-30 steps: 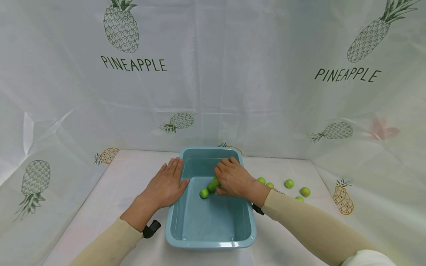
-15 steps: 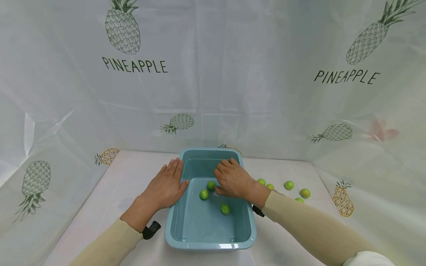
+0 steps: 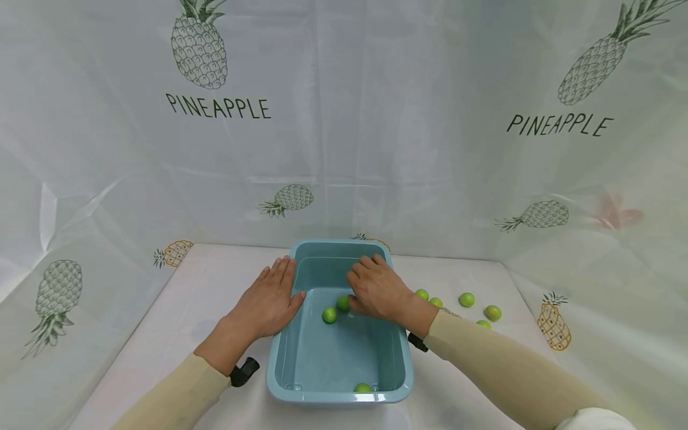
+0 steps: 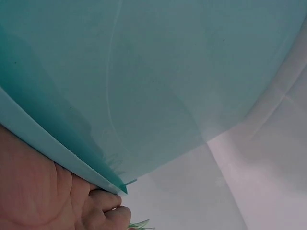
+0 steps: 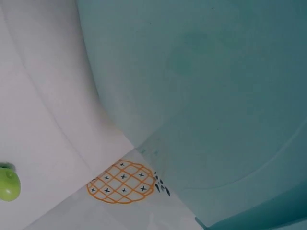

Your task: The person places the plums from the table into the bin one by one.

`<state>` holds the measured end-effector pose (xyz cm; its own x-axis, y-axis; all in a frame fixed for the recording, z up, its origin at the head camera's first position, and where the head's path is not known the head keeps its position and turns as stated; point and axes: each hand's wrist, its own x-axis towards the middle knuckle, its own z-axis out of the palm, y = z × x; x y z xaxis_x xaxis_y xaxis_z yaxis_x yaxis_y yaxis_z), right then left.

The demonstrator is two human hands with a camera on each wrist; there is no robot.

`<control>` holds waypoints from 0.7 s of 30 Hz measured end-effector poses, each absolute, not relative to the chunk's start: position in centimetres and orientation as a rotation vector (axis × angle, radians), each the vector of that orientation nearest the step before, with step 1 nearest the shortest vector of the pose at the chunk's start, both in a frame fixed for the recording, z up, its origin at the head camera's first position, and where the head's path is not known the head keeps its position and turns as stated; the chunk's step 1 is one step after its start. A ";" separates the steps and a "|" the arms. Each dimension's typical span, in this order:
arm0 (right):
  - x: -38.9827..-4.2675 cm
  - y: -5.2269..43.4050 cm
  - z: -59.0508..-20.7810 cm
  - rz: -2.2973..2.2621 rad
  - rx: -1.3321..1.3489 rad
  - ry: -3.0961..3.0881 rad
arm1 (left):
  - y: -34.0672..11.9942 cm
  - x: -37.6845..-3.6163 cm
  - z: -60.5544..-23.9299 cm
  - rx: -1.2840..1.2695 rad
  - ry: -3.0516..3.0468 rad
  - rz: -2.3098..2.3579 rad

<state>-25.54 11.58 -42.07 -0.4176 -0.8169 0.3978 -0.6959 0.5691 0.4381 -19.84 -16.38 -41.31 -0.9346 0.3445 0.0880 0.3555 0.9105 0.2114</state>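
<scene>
A light blue plastic tub (image 3: 279,352) stands in the middle of the table. My left hand (image 3: 270,297) lies flat on the table against the tub's left wall, thumb on the rim; the left wrist view shows that wall (image 4: 158,86) and my palm (image 4: 29,191). My right hand (image 3: 374,288) hovers palm down inside the tub with loose fingers, holding nothing. Two green limes (image 3: 329,315) (image 3: 343,303) lie in the tub beside its thumb. A third lime (image 3: 362,387) lies at the tub's near wall.
Several more limes (image 3: 466,299) lie on the white table right of the tub; one lime (image 5: 7,184) shows in the right wrist view beside an orange pineapple print (image 5: 122,182). A pineapple-print sheet hangs behind and at both sides.
One lime has rolled from beside my right hand down to the tub's near wall. Both hands have stayed almost in place.
</scene>
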 end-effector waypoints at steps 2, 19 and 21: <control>-25.6 11.7 -42.0 -0.233 1.189 -2.196 | -16.4 -19.9 -41.3 -0.556 -3.020 -0.347; -28.0 19.9 -39.6 -0.205 0.937 -2.178 | -16.4 -19.8 -41.3 -0.542 -3.024 -0.334; -28.0 21.4 -39.9 -0.253 0.918 -2.215 | -16.5 -19.8 -41.3 -0.543 -3.023 -0.331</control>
